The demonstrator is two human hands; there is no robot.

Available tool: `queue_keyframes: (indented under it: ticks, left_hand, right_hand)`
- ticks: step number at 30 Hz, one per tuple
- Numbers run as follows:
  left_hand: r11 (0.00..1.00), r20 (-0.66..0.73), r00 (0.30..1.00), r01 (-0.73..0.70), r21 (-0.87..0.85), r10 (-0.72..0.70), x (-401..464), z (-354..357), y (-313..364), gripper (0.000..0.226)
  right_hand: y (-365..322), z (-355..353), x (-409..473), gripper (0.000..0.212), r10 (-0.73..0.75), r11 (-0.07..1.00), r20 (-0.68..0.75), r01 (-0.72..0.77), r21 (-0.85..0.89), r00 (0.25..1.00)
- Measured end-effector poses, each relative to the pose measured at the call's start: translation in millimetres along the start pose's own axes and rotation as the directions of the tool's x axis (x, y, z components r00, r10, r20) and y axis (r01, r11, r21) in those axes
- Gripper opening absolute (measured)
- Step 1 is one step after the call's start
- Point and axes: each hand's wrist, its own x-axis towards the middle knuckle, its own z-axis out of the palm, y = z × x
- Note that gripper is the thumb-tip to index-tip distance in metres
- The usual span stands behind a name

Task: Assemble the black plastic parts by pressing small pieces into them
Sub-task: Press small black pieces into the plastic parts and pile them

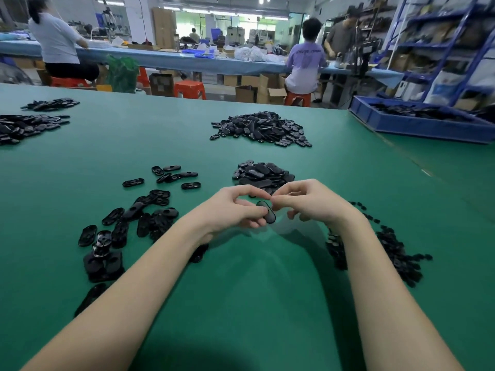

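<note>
The left hand gripped a black oval part above the near green table; the right hand pinched at its top end, its small piece hidden. Pressing squarely, with the part held steady, would seat it best.

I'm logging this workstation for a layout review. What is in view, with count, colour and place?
table: one, green, foreground
oval part: one, black, held between both hands
near pile: one, black, just beyond the hands
far pile: one, black, table centre
scattered parts: many, black, left of the hands
small pieces: many, black, beside the right forearm
far-left piles: two, black, left edge
bin: one, blue, far right, holding black parts
stools: several, orange, behind table
other workers: several, at the back bench
left hand: grips the oval part
right hand: pinches at its top end
</note>
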Motion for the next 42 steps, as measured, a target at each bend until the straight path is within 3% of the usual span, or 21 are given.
queue_keyframes:
  ticks: [3, 6, 9, 15, 32, 37, 42]
  left_hand:
    - [0.974, -0.043, 0.998, 0.040, -0.221, -0.051, 3.6, 15.6, -7.7, 0.014]
    - [0.935, -0.077, 0.993, 0.059, -0.348, -0.091, 6.4, 24.7, -11.8, 0.014]
    - [0.904, -0.083, 0.990, 0.071, -0.422, -0.117, 6.3, 27.3, -12.0, 0.015]
    - [0.893, -0.076, 0.989, 0.082, -0.442, -0.128, 5.8, 27.1, -13.0, 0.020]
    - [0.876, -0.110, 0.985, 0.068, -0.478, -0.136, 7.8, 23.1, -12.9, 0.022]
    - [0.881, -0.145, 0.980, 0.051, -0.470, -0.134, 7.7, 22.0, -12.4, 0.024]
    - [0.896, -0.195, 0.973, 0.024, -0.443, -0.122, 6.2, 20.6, -11.4, 0.026]
  right_hand:
    - [18.8, -17.9, -0.2, 0.009, 0.060, 0.997, -0.196, -0.067, -0.032, 0.979]
    - [38.6, -28.4, 0.1, 0.012, 0.075, 0.978, -0.434, -0.152, -0.146, 0.898]
    - [48.9, -30.3, -1.4, 0.015, 0.083, 0.948, -0.508, -0.225, -0.226, 0.858]
    - [45.7, -17.1, -1.7, 0.025, 0.118, 0.867, -0.473, -0.322, -0.379, 0.873]
    - [46.7, -9.0, 7.0, 0.011, 0.103, 0.834, -0.575, -0.386, -0.395, 0.812]
    - [35.1, -8.3, 7.0, 0.008, 0.055, 0.975, -0.495, -0.154, -0.163, 0.867]
    - [14.8, 1.9, 4.3, 0.008, 0.046, 0.996, -0.224, -0.026, 0.090, 0.974]
